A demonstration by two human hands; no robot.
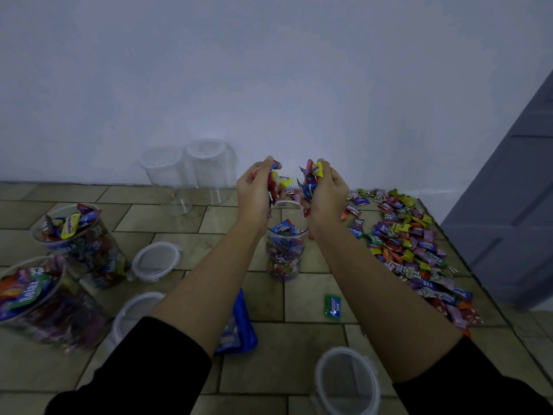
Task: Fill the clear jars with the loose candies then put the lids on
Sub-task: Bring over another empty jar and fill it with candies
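Note:
A clear jar (284, 259) stands on the tiled floor, nearly full of wrapped candies. Above its mouth my left hand (256, 190) grips a bunch of candies, and my right hand (324, 193) grips another bunch; the palms face each other. A long heap of loose candies (416, 250) lies to the right. Two filled jars (86, 250) (39, 307) stand at the left without lids. Two empty jars (167, 178) (211, 169) stand against the wall. Clear lids lie near: one (157, 260), another (133, 316), a third (347, 381).
A blue candy bag (236, 330) lies under my left forearm. One green candy (332, 306) lies alone on the tiles. A white wall closes the back, and a grey door (508, 205) stands at the right.

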